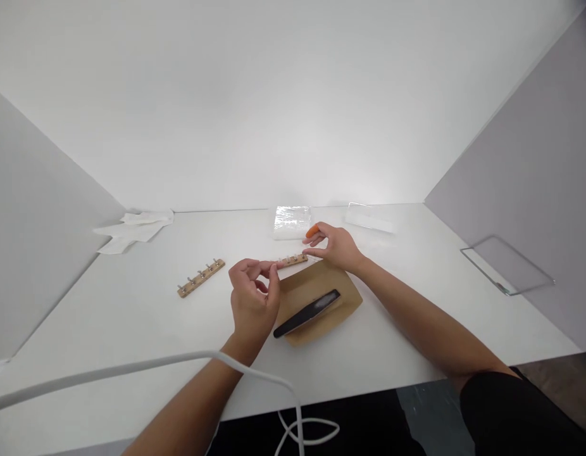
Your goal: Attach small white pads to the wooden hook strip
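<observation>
A short wooden strip with small metal hooks (293,259) is held above the table, its left end pinched between the thumb and finger of my left hand (255,291). My right hand (338,247) is at the strip's right end, its thumb tip at the last hook and its fingers apart. An orange cover (312,230) sits on one finger of that hand. Just below both hands lies a tan, curved-edged piece (340,294) with a long black bar (307,313) across it. A second wooden hook strip (200,277) rests on the table to the left.
A plastic-wrapped white pack (292,221) lies by the back wall, with a wire frame and white piece (369,218) to its right. White paper (136,229) is at back left. Another wire frame (506,266) leans at right. A white cable (179,360) crosses the foreground.
</observation>
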Motion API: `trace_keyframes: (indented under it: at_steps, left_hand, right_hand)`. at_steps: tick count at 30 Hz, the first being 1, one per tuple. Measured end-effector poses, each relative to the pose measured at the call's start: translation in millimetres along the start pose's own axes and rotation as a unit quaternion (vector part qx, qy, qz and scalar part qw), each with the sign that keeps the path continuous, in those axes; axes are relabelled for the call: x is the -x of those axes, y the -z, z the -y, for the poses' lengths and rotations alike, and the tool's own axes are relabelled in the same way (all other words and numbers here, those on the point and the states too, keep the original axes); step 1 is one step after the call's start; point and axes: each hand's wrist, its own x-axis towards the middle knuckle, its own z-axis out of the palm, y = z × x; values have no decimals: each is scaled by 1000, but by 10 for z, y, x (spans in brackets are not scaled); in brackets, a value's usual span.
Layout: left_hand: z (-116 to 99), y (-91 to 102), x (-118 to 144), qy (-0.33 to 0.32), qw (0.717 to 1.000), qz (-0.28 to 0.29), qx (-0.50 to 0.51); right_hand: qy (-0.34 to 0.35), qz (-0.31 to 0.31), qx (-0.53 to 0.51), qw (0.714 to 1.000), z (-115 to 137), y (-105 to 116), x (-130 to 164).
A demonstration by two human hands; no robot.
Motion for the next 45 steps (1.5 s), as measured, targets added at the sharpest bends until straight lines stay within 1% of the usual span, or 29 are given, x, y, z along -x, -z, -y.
trace_keyframes:
  at_steps: [3, 6, 8, 11, 13, 16, 18, 23, 29, 34, 38, 42, 45]
  left_hand:
    - [12, -5, 10, -11, 1000, -20, 14]
    - [19, 10, 24, -62, 997, -39, -26]
    - [36, 34, 32, -97, 993, -33, -62]
    - [79, 71, 43, -132, 987, -3, -95]
    - [105, 84, 57, -133, 987, 8, -93]
    - [118, 81, 92, -94, 995, 2, -42]
    - [114, 76, 114, -90, 996, 10, -13]
    - [89, 78, 121, -140, 990, 22, -27]
    - [43, 65, 116, -177, 983, 33, -22]
    - [18, 65, 113, -210, 976, 43, -42]
    - [50, 59, 109, -250, 965, 68, -44]
    - [50, 62, 96, -250, 965, 72, -30]
    - [9, 75, 72, -252, 965, 61, -34]
  right_hand:
    - [-31, 15, -45, 998, -78, -42, -36]
    - [-61, 45, -83, 994, -138, -50, -67]
    - [-67, 60, -93, 992, -152, -42, -90]
    - [-67, 70, -100, 990, -141, -34, -109]
    - [-67, 75, -104, 989, -134, -38, -109]
    - [-72, 83, -107, 988, -146, -51, -104]
    - [-80, 91, -119, 985, -162, -58, -103]
    - [-89, 101, -135, 982, -181, -55, -116]
    - [-93, 108, -133, 981, -215, -70, -133]
    - [-91, 101, -130, 982, -210, -76, -125]
    - [-91, 99, -129, 982, -175, -72, -119]
    - [-92, 92, -128, 983, -179, -87, -116]
    - [-90, 85, -123, 985, -202, -101, -116]
